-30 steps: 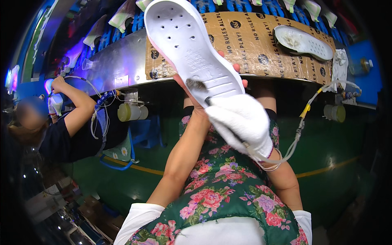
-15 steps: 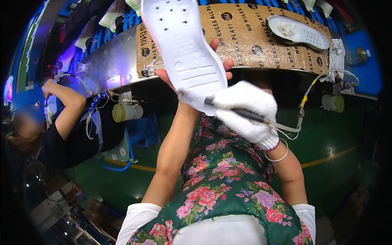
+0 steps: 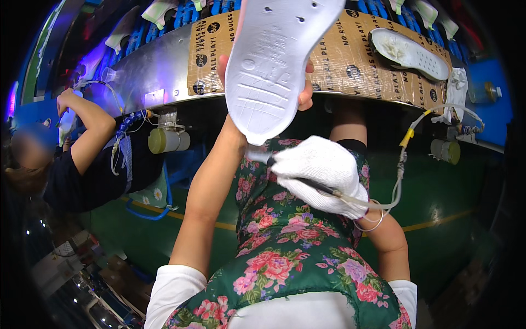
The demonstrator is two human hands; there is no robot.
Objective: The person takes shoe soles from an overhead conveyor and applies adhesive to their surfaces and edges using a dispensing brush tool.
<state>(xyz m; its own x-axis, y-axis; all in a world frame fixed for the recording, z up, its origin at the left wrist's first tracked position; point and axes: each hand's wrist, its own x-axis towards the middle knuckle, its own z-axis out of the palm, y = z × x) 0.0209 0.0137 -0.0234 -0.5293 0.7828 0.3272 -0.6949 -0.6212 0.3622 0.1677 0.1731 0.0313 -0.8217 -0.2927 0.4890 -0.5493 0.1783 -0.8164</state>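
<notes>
My left hand [image 3: 305,97] grips the white sole [image 3: 266,77] by both sides, near the cardboard [image 3: 337,57]. My gloved right hand [image 3: 323,172], closed around the brush [image 3: 270,162], now sits off the sole's near end; brushing contact appears interrupted.

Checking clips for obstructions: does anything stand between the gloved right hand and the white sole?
Nothing visible does. The right hand holds a brush, its blurred tip just below the white sole in the picture. The left hand holds the sole from behind, fingers at its edges, outside that gap.
</notes>
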